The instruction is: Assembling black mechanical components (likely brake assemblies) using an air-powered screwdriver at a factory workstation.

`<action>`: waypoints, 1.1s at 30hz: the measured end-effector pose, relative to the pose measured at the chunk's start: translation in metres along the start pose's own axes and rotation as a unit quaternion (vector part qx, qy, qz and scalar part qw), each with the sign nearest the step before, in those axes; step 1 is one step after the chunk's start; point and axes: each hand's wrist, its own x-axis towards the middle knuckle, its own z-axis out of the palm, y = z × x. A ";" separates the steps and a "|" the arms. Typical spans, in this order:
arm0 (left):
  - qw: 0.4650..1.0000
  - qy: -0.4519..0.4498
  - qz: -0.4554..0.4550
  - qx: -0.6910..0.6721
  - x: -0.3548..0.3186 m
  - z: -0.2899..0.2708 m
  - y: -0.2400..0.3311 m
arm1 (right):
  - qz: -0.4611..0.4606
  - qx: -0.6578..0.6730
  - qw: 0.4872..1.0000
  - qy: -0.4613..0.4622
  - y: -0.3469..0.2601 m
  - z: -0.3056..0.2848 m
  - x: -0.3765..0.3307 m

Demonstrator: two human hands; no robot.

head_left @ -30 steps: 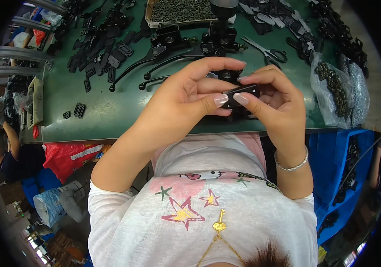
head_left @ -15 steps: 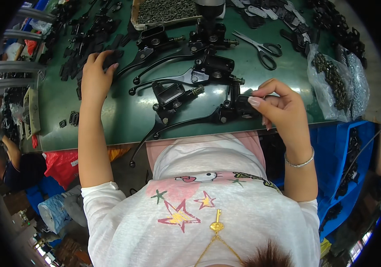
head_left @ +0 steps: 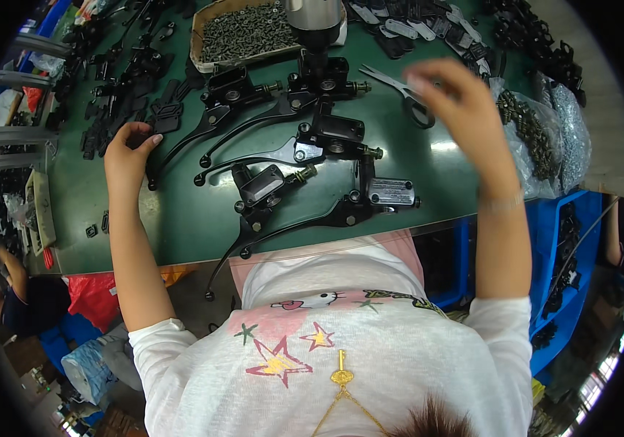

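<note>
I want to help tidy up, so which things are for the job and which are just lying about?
Likely for the job:
hydraulic lever assemblies
black plates near the left hand
screws in their tray

Probably just lying about:
scissors
red plastic bag

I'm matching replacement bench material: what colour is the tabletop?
The tabletop is dark green, seen best in the head view.

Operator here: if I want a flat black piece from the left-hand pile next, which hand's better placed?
Left, most likely: the left hand is close beside the flat black pieces, while the right hand, blurred, is far over by the scissors.
</note>
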 end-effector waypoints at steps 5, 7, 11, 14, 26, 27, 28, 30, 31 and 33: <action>0.960 -0.008 -0.030 -0.279 -0.002 -0.005 0.012 | -0.147 -0.372 0.909 0.119 0.069 -0.005 0.092; 0.927 -0.016 -0.037 -0.372 -0.022 -0.016 0.039 | -0.206 -0.434 0.869 0.120 0.088 -0.016 0.099; 0.851 -0.055 -0.027 -0.522 -0.067 -0.023 0.082 | -0.208 -0.251 0.932 0.160 0.063 -0.021 0.076; 0.842 -0.104 0.020 -0.528 -0.102 -0.014 0.107 | -0.022 0.082 0.995 0.045 -0.026 0.003 0.011; 0.702 -0.284 -0.109 -0.644 -0.138 0.008 0.150 | 0.149 0.310 0.928 -0.146 -0.106 0.071 -0.048; 0.691 -0.291 -0.109 -0.653 -0.140 0.008 0.149 | 0.129 0.318 0.929 -0.138 -0.106 0.074 -0.048; 0.680 -0.296 -0.108 -0.662 -0.142 0.008 0.149 | 0.109 0.326 0.930 -0.130 -0.107 0.077 -0.048; 0.670 -0.298 -0.108 -0.671 -0.144 0.004 0.145 | 0.087 0.335 0.930 -0.125 -0.109 0.082 -0.044; 0.674 -0.288 -0.108 -0.672 -0.145 0.001 0.144 | 0.095 0.321 0.931 -0.147 -0.110 0.082 -0.040; 0.681 -0.268 -0.110 -0.673 -0.146 -0.003 0.140 | 0.110 0.291 0.931 -0.191 -0.114 0.083 -0.029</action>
